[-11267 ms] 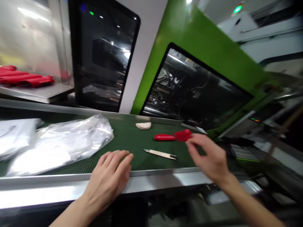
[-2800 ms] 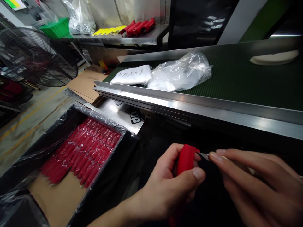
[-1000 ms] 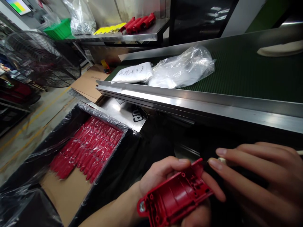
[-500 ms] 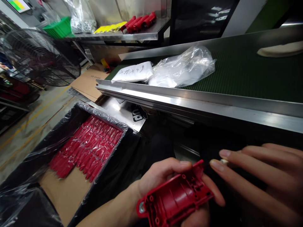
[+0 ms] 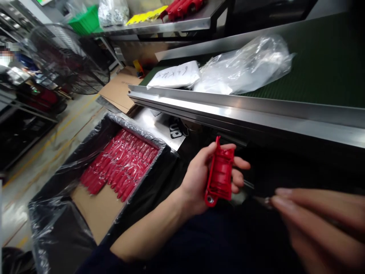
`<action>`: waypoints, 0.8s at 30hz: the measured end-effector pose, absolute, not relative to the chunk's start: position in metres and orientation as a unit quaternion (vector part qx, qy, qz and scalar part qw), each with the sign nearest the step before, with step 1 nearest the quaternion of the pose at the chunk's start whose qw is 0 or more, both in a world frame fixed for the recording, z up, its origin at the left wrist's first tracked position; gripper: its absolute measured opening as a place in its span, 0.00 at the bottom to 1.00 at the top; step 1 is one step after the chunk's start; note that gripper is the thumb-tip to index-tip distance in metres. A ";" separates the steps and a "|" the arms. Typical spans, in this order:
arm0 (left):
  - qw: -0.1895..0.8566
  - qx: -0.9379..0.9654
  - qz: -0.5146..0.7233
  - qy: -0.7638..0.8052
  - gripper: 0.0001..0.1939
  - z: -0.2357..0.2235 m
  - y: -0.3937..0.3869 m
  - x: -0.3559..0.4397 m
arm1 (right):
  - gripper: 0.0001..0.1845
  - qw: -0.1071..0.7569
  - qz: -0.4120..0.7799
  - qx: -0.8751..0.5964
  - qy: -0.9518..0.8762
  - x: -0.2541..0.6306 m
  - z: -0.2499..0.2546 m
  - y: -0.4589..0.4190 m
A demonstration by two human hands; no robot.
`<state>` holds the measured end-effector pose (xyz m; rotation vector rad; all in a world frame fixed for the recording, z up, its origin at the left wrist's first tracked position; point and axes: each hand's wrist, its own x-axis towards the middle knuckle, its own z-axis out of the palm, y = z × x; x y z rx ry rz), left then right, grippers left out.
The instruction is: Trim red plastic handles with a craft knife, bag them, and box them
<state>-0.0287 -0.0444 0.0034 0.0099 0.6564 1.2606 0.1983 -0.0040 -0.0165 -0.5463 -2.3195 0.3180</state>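
Note:
A red plastic housing half (image 5: 221,173) rests in my left hand (image 5: 195,179), its hollow inside facing up. The thumb presses one long edge while the fingers curl round from beneath. At the lower end of the housing is a lug with a metal-rimmed hole. To the right, apart from the housing, my right hand (image 5: 322,217) is blurred, thumb and finger pinched together. A tiny light-coloured piece (image 5: 268,201) shows at those fingertips, too small and smeared to name.
A black-lined box (image 5: 59,177) at left holds rows of plastic-wrapped red parts (image 5: 119,163) on cardboard. Ahead runs a green conveyor (image 5: 319,64) with a metal rail, bearing a clear plastic bag (image 5: 251,68) and a white packet (image 5: 176,74). Red parts (image 5: 182,9) lie on the shelf behind.
My left hand has moved up and away from me with the red housing, which now stands more lengthwise. My right hand stays low at the right, still pinching. The camera view has shifted.

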 end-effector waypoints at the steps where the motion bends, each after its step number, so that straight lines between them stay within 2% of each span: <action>1: 0.740 0.014 0.595 0.312 0.22 0.005 -0.040 -0.031 | 0.32 0.344 0.125 -0.197 -0.910 0.191 -0.016 -0.012; 4: 0.707 0.035 0.627 0.325 0.21 0.010 -0.034 -0.033 | 0.32 0.317 0.127 -0.160 -0.926 0.172 -0.012 -0.027; 9: 0.691 0.044 0.641 0.330 0.20 0.014 -0.033 -0.034 | 0.28 0.279 0.141 -0.151 -0.938 0.156 -0.006 -0.028; 19: 0.667 0.050 0.661 0.340 0.20 0.013 -0.029 -0.034 | 0.28 0.258 0.109 -0.150 -0.948 0.153 -0.006 -0.020; 24: 0.666 0.032 0.658 0.350 0.20 0.010 -0.026 -0.038 | 0.27 0.253 0.130 -0.146 -0.948 0.151 -0.009 -0.018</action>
